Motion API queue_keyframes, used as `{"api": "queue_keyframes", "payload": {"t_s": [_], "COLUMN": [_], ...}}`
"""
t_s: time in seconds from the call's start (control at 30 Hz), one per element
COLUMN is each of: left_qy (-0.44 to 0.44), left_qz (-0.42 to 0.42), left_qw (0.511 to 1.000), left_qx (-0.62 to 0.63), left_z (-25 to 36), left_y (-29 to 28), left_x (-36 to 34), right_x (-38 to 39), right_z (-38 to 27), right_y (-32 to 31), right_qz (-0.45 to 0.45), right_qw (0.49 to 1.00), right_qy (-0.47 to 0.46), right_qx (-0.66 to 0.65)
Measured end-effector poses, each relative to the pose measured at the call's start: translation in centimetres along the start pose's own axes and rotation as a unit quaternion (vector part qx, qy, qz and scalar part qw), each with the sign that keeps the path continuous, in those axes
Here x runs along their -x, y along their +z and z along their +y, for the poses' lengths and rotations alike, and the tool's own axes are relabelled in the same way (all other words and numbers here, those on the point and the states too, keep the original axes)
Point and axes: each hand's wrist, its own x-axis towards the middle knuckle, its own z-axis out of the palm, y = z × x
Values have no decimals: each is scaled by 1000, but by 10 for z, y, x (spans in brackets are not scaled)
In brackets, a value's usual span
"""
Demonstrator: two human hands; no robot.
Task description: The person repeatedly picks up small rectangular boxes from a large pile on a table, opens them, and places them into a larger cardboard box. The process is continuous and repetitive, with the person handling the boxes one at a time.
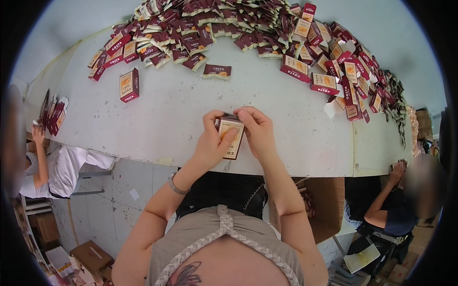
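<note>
A small carton [230, 140] in maroon and cream, with an orange picture on its front, is held over the near part of the table. My left hand [212, 138] wraps round its left side, thumb across the front. At the carton's upper end my right hand [257, 128] is closed, thumb and forefinger pinching the dark top edge; whether that is a flap or something going in is hidden by the fingers. Beyond my hands lies one maroon and cream sachet [217, 72]. A similar carton [129, 86] stands farther left.
Heaped sachets [191, 40] cover the far side of the white table [167, 114]. Piled cartons [350, 86] lie at the right, a few more [114, 50] at far left. An open cardboard box [329, 205] sits below the edge by my right arm. Co-workers sit at either side.
</note>
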Motion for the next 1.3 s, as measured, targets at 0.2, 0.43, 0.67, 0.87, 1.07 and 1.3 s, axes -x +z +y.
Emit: {"api": "queue_keyframes", "payload": {"t_s": [0.2, 0.43, 0.67, 0.87, 1.07, 1.3], "left_qy": [25, -30, -173, -125, -50, 10], "left_qz": [-17, -180, 245, 154, -13, 65], "left_qw": [999, 983, 690, 922, 874, 853], "left_qx": [-38, 32, -659, -332, -484, -517], "left_z": [11, 1, -32, -41, -5, -8], "left_y": [-7, -23, -231, -200, -170, -158], "left_x": [5, 6, -109, -59, -9, -18], "right_x": [5, 40, 8, -184, -212, -204], "right_z": [-15, -26, -106, 28, 19, 57], "right_y": [0, -17, -63, -8, 34, 48], "right_qz": [-32, -89, -309, 30, -202, -98], "right_qw": [986, 963, 666, 733, 873, 856], "right_qy": [-44, 7, 83, -286, -58, -137], "right_qx": [159, 255, 674, 616, 440, 488]}}
